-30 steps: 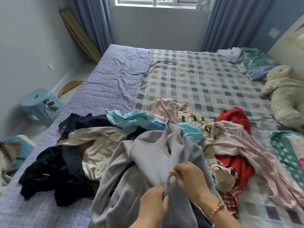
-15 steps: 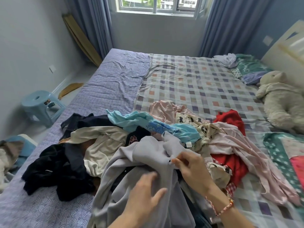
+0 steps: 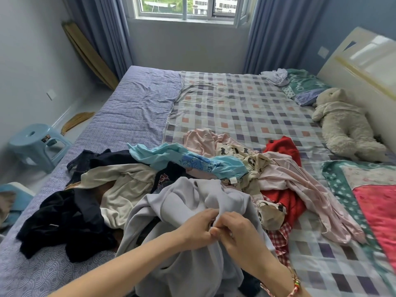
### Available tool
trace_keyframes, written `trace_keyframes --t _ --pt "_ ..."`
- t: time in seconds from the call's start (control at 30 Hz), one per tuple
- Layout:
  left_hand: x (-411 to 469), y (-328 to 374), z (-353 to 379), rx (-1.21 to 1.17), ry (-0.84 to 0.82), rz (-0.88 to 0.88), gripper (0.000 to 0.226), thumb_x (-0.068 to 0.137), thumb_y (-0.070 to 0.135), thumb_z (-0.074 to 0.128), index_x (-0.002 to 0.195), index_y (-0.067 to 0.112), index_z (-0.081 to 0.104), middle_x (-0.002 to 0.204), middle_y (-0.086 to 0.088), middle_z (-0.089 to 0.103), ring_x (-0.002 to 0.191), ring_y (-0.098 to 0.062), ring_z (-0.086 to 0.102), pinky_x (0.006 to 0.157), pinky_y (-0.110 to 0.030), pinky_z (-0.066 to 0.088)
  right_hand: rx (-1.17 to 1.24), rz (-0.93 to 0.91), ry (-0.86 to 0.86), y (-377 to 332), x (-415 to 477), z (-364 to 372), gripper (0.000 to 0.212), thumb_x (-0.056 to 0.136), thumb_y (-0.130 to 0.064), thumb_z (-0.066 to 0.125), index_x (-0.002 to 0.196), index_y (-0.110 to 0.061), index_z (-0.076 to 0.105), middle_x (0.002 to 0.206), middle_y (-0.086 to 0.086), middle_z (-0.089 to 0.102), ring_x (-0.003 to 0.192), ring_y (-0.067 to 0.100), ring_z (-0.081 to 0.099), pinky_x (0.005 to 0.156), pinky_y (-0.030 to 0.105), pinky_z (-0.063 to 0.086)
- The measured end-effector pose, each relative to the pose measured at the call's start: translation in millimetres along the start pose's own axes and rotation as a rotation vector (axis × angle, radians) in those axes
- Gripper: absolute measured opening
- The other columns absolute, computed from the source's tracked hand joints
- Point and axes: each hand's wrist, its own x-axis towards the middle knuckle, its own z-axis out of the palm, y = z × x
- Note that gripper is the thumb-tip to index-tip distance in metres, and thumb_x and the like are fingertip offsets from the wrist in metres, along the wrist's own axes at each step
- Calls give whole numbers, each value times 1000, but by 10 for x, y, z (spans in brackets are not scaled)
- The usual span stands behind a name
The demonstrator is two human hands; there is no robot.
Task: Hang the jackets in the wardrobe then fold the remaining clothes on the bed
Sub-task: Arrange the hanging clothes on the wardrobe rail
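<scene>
- The fingertips of both hands meet at 1 spot on the grey jacket [image 3: 182, 204]. The fingers cover what lies between them; only a small dark bit shows there, too small to tell.
- The left hand [image 3: 196, 229] pinches a raised fold of the jacket with curled fingers, its forearm reaching in from the lower left.
- The right hand [image 3: 239, 233] pinches the same fold from the other side, its thumb touching the left fingertips. A beaded bracelet [image 3: 295, 285] sits on its wrist.
- The jacket lies bunched at the near side of the bed [image 3: 132, 116], and its lower part is cut off by the bottom of the view.
- Around it lie a black garment [image 3: 64, 219] and a cream garment [image 3: 124, 185] on the left, a light blue shirt [image 3: 171, 155] behind, and a red garment [image 3: 282, 146] and a pink garment [image 3: 300, 181] on the right. They overlap so much that their outlines are hard to separate.
- Beyond the heap, the purple sheet and the checked sheet [image 3: 235, 108] run flat to the wall under the window [image 3: 184, 7].
- A plush toy [image 3: 347, 125] lies beside the headboard [image 3: 364, 61] on the right. A blue stool [image 3: 36, 142] stands on the floor on the left, well apart from the heap.
</scene>
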Motion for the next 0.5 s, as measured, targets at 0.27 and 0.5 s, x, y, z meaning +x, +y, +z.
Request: trace_keyframes --t 0.27,0.5 --pt "-102 -143 163 117 59 99 32 78 46 44 106 34 53 85 5 62 80 -15 54 72 -29 46 562 305 -149 -4 -109 -33 26 85 -30 67 75 -6 67 75 4 70 73 9 61 71 27 50" --pt "-133 -116 188 423 55 181 46 84 49 24 100 23 57 90 -12 64 82 -30 56 70 -35 39 364 772 20 146 172 186 55 75 -37 75 105 -17 32 113 4 50 101 20 56 86 30 50"
